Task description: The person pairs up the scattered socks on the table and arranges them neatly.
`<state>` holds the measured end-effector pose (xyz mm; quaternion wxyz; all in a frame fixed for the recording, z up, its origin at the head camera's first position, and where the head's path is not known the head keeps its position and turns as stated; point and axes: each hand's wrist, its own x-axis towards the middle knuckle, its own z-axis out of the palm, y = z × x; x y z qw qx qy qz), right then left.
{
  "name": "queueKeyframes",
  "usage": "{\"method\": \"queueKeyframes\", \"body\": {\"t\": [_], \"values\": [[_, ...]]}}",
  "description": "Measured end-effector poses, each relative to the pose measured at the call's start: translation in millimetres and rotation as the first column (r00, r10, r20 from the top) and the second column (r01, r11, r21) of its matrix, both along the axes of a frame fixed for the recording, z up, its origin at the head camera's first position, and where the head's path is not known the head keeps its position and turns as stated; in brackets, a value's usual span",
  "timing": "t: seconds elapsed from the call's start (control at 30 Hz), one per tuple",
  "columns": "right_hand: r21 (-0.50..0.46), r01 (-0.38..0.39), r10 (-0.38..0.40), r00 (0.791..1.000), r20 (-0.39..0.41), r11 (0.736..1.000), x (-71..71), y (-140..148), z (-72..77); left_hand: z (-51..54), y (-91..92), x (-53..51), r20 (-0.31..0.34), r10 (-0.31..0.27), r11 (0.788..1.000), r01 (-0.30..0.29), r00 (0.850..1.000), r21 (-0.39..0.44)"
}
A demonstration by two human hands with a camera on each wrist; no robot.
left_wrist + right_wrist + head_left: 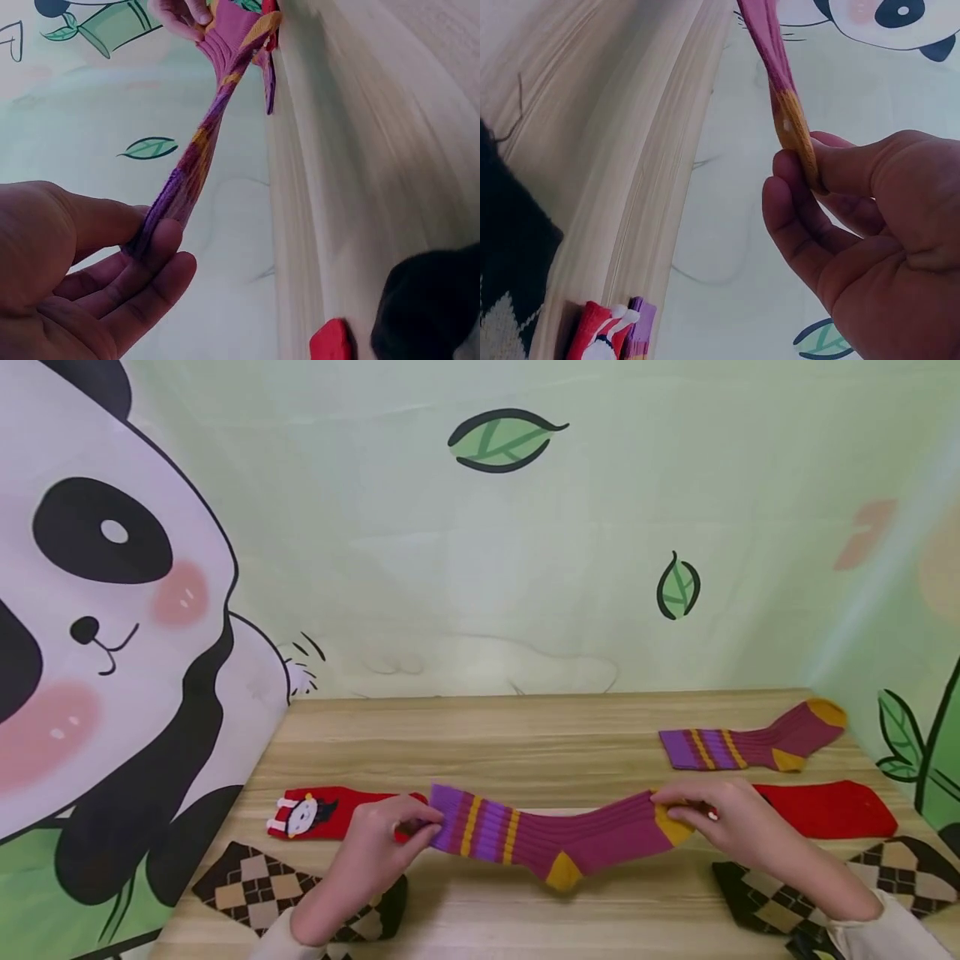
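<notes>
Wood-grain table is carrying: purple-and-yellow sock is lying far right; face-print red sock is lying left, second red sock right; argyle sock is lying near left, second argyle sock near right.

- Here's the held sock: violet cuff, mustard stripes, plum ribbing, mustard heel and toe!
- And the back sock matches it, violet, plum and mustard, stripes and all!
- Bright red now on the left red sock, with a white-faced character; plain red showing on the right red sock.
- Black, tan and beige diamonds on the left argyle sock and right argyle sock!
- Pale brown wood grain across the table!
</notes>
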<state>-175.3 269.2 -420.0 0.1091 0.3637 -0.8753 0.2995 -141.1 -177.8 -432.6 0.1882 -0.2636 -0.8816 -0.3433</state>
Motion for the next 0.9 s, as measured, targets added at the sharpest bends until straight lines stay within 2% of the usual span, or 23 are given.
{"method": "queueKeyframes", "body": {"t": [0.13, 0.23, 0.33, 0.43, 0.6, 0.7, 0.9], "values": [[0.055, -0.002, -0.004, 0.993, 0.115, 0.998, 0.0, 4, 0.2, -4.3, 3.0, 1.2, 0.056, -0.021, 1.0, 0.022, 0.998, -0.008], [0.096, -0.019, -0.002, 0.975, 0.221, 0.995, 0.4, 6, 1.1, -7.1, 5.7, 2.1, 0.088, -0.038, 0.999, 0.04, 0.995, -0.016], [0.124, -0.033, -0.003, 0.959, 0.283, 0.992, 0.7, 7, 0.8, -8.1, 8.4, 3.6, 0.136, -0.048, 0.998, 0.053, 0.989, -0.03], [0.142, -0.043, -0.001, 0.954, 0.299, 0.989, 0.5, 8, -0.7, -8.0, 10.9, 5.4, 0.199, -0.056, 0.997, 0.067, 0.978, -0.046], [0.16, -0.09, 0.044, 0.961, 0.273, 0.983, -0.7, 10, -5.7, -10.3, 14.1, 6.6, 0.275, -0.083, 0.992, 0.106, 0.958, -0.07], [0.179, -0.119, 0.07, 0.962, 0.262, 0.977, -1.1, 10, -9.6, -13.5, 15.9, 6.8, 0.305, -0.084, 0.99, 0.114, 0.949, -0.083], [0.216, -0.151, 0.076, 0.944, 0.32, 0.965, -0.1, 10, -14.8, -17.3, 20.6, 8.3, 0.329, -0.093, 0.984, 0.137, 0.94, -0.116]]}}
